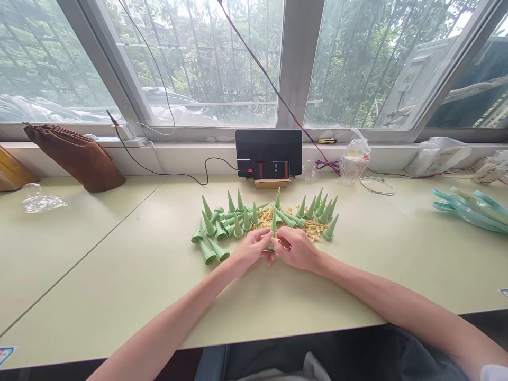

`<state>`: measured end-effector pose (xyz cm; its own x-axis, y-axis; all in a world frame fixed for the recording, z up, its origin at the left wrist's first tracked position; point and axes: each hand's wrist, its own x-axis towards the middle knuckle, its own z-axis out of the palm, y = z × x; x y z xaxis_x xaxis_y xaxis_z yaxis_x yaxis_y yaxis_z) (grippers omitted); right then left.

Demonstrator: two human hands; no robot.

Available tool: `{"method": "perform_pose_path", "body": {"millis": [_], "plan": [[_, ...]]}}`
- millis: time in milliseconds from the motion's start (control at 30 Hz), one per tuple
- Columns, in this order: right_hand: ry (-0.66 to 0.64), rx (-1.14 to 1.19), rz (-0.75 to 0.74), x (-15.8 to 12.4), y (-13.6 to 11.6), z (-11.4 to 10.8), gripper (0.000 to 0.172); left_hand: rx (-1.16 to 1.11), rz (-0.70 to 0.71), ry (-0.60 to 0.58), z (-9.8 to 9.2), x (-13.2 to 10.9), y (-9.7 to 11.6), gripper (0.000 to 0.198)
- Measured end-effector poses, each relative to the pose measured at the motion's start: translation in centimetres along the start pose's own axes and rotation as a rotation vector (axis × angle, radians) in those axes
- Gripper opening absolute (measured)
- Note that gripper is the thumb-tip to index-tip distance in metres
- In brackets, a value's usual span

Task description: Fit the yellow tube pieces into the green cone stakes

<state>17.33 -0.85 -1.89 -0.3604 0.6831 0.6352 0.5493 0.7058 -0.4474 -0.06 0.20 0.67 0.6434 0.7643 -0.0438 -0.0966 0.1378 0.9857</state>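
My left hand [254, 247] grips a green plastic spike [273, 221] that stands nearly upright, point up. Against the spike's side, my right hand [296, 247] pinches a small yellow plastic piece [277, 239]; the fingers partly cover it. Beyond my hands lies a loose heap of yellow pieces [315, 230]. To the left are several more green spikes [208, 252], some standing on their wide ends and some lying down. Another group of green spikes [330, 228] stands to the right, mostly upright.
A phone [271, 170] leans on a dark tablet-like panel [269, 144] at the back, with a black cable running left. A brown pouch [75, 156] lies at the left. A bagged cup [355, 159] and pale blue plastic bags [470, 210] are on the right.
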Motion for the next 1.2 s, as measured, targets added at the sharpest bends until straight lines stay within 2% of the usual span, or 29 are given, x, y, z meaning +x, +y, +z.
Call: {"method": "perform_pose_path", "body": {"millis": [333, 633, 833, 1200], "plan": [[-0.001, -0.032, -0.033, 0.07, -0.11, -0.07, 0.027, -0.003, -0.002, -0.006, -0.13, 0.04, -0.14, 0.039], [0.033, -0.151, -0.068, -0.02, -0.48, -0.01, 0.028, -0.035, -0.037, -0.016, -0.29, 0.07, 0.09, 0.045], [0.008, -0.175, -0.124, 0.05, -0.87, -0.1, 0.025, -0.06, -0.062, -0.009, -0.15, 0.06, 0.2, 0.046], [-0.049, -0.216, -0.114, 0.13, -0.88, -0.15, 0.026, -0.081, -0.067, 0.005, -0.19, -0.04, -0.04, 0.045]]}}
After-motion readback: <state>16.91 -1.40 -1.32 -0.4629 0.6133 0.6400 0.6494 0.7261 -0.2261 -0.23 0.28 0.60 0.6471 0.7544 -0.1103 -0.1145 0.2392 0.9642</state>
